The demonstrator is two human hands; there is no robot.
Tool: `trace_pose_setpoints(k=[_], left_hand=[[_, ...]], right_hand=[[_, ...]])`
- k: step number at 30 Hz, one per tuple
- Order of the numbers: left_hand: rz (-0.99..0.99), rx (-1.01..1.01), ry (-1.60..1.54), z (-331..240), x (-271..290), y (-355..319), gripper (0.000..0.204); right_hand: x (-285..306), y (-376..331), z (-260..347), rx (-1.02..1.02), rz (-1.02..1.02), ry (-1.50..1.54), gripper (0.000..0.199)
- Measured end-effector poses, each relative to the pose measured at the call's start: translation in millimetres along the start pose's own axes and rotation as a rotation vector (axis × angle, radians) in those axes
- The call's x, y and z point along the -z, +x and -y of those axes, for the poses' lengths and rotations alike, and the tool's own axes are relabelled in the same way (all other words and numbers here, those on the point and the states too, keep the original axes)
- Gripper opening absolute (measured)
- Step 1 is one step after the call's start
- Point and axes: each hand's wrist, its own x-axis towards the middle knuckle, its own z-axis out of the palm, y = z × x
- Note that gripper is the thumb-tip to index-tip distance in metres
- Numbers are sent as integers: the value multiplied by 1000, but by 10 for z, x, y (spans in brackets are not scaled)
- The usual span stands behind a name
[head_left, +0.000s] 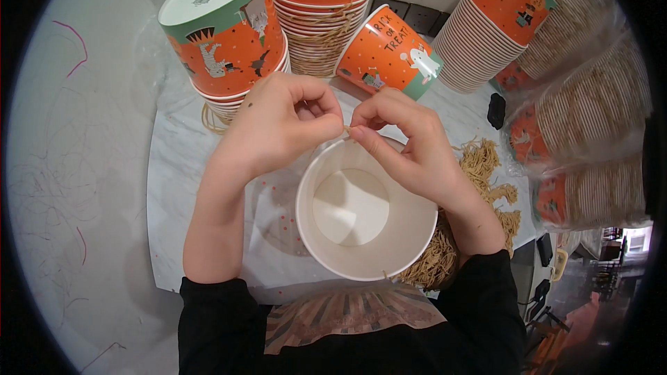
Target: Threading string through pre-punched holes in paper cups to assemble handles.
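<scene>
A paper bucket (406, 232) stands upright close to my body, its white inside facing up. Over its far rim, my left hand (285, 121) and my right hand (403, 135) meet with fingertips almost touching. Both are closed in a pinch on a thin tan paper cord (347, 129), of which only a short piece shows between them. How the cord joins the bucket's rim is hidden by my fingers. A short tan cord end (386, 274) also shows at the near rim.
Upturned orange-and-green bucket stacks (222, 48) line the back, some with cords. One orange bucket (389, 52) lies tilted behind my hands. Loose tan cords (434, 257) lie right of the bucket. Bagged stacks (577, 125) fill the right side. A wall (76, 167) borders the left.
</scene>
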Motion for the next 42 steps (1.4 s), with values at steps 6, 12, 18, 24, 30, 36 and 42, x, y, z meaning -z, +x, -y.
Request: trace_pose_setpoints(k=[6, 12, 18, 24, 30, 36, 42], left_hand=[[-59, 0, 7, -21, -43, 5, 6], [-51, -12, 50, 51, -34, 39, 7], [55, -1, -127, 184, -35, 133, 10], [18, -100, -73, 217, -155, 121, 18], [156, -27, -278, 127, -158, 150, 17], [153, -11, -271, 129, -95, 125, 33], [92, 6, -246, 195, -123, 166, 30]], right_hand=[[22, 4, -19, 18, 16, -14, 8], [19, 25, -134, -3, 18, 36, 9], [32, 39, -256, -276, 4, 328, 13], [69, 88, -280, -450, 95, 460, 16], [139, 100, -327, -454, 116, 480, 14], [74, 126, -438, -431, 123, 575, 9], [44, 118, -573, -439, 232, 641, 5]])
